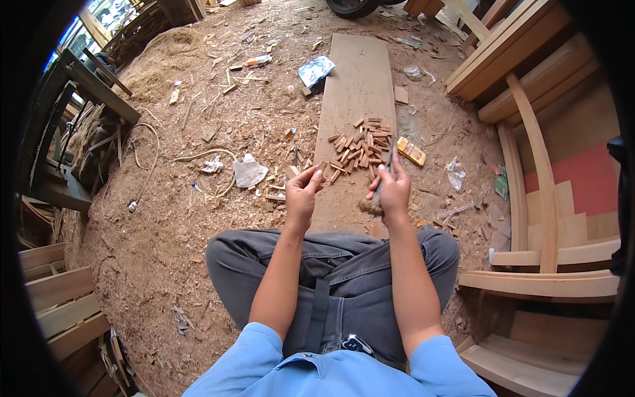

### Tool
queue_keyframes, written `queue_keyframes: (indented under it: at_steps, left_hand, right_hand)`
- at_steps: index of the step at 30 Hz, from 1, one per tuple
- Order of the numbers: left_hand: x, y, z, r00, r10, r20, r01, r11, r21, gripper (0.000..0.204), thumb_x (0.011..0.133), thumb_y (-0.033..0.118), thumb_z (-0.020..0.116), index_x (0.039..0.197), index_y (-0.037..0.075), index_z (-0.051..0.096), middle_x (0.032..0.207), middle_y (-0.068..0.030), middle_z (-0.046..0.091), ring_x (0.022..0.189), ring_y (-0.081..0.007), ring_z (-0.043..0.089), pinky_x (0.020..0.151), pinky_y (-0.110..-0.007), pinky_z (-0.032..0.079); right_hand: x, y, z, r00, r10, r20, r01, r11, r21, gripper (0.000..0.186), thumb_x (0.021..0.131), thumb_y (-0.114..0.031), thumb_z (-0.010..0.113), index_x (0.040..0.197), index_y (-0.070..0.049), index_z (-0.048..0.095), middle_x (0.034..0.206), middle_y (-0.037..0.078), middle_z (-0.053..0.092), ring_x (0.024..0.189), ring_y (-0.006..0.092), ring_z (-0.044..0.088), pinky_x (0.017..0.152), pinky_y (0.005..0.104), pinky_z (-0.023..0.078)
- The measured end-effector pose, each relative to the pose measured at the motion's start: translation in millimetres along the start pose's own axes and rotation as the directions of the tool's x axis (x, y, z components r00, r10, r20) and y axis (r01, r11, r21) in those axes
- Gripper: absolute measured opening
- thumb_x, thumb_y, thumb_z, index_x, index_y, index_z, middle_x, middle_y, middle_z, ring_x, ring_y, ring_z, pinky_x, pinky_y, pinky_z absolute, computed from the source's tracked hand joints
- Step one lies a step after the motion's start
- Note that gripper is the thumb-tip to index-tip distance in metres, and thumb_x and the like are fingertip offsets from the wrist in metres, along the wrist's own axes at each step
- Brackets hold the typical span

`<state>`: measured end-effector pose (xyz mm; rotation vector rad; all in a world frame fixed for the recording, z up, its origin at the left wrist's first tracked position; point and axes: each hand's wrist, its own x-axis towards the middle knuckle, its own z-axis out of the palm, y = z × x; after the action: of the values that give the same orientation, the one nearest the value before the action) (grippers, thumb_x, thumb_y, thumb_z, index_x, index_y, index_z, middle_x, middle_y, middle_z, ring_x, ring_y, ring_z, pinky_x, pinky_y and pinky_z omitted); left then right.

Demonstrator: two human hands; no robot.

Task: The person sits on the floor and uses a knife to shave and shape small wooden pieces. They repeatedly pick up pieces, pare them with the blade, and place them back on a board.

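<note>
My left hand [304, 193] is closed in a pinch, with a small wooden piece [321, 166] showing at its fingertips. My right hand [395, 188] is wrapped round a chisel-like tool [391, 149]. Its narrow dark metal end points away from me, and a thick brown end sticks out below the fingers; the middle is hidden by the hand. Just beyond both hands lies a loose heap of small wooden pieces [362, 147] on a long wooden board [357, 73]. Beside the heap, to the right, is a yellow packet [411, 151].
Sawdust and shavings cover the ground [165, 218]. A blue-white wrapper [316, 70] lies at the board's left edge, a pale scrap [250, 171] nearer me. Wooden frames [546, 172] stand at the right, a dark stand [73, 126] at the left. A tyre [354, 6] shows far ahead.
</note>
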<state>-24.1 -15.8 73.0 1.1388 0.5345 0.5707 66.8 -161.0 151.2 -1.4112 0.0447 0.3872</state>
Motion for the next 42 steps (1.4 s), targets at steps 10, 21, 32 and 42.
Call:
queue_keyframes:
  at_steps: [10, 21, 32, 42]
  left_hand:
    - [6.2, 12.1, -16.1, 0.991, -0.132, 0.038, 0.137, 0.949, -0.284, 0.024, 0.102, 0.020, 0.057, 0.115, 0.003, 0.067, 0.085, -0.0011, 0.067, 0.076, -0.0070, 0.059, 0.068, -0.022, 0.050]
    - [14.7, 8.4, -11.4, 0.991, -0.130, -0.043, 0.118, 0.969, -0.218, 0.027, 0.103, 0.025, 0.057, 0.112, 0.002, 0.069, 0.078, 0.0012, 0.062, 0.063, -0.0053, 0.048, 0.061, -0.020, 0.042]
    - [23.6, 0.8, -9.6, 0.988, -0.001, -0.155, 0.008, 0.999, 0.044, 0.025, 0.098, 0.013, 0.063, 0.119, 0.000, 0.069, 0.084, 0.0009, 0.065, 0.068, -0.0061, 0.055, 0.063, -0.021, 0.046]
    - [-1.7, 2.4, 1.6, 0.991, 0.122, 0.047, -0.130, 0.946, 0.297, 0.024, 0.094, 0.012, 0.067, 0.114, -0.001, 0.071, 0.088, -0.0006, 0.067, 0.076, -0.0067, 0.059, 0.066, -0.021, 0.047]
  right_hand:
    - [-33.8, 40.6, 30.4, 0.881, 0.052, 0.470, 0.077, 0.965, -0.251, 0.059, 0.095, -0.008, 0.057, 0.151, -0.021, 0.043, 0.060, -0.001, 0.051, 0.044, 0.0072, 0.047, 0.040, 0.0286, 0.045]
    - [-41.7, 25.7, 26.3, 0.857, 0.099, 0.506, 0.107, 0.926, -0.362, 0.059, 0.092, -0.008, 0.058, 0.149, -0.020, 0.046, 0.057, 0.003, 0.053, 0.041, 0.0085, 0.049, 0.043, 0.0300, 0.044]
    - [-42.5, 43.9, 29.6, 0.877, 0.114, 0.467, 0.104, 0.904, -0.415, 0.057, 0.095, -0.008, 0.055, 0.150, -0.021, 0.044, 0.058, 0.002, 0.054, 0.042, 0.0095, 0.049, 0.043, 0.0301, 0.046]
    - [13.7, 15.3, 11.3, 0.996, -0.011, -0.091, 0.004, 0.997, -0.073, 0.059, 0.098, -0.004, 0.050, 0.154, -0.017, 0.035, 0.068, 0.001, 0.056, 0.050, 0.0091, 0.054, 0.039, 0.0280, 0.051]
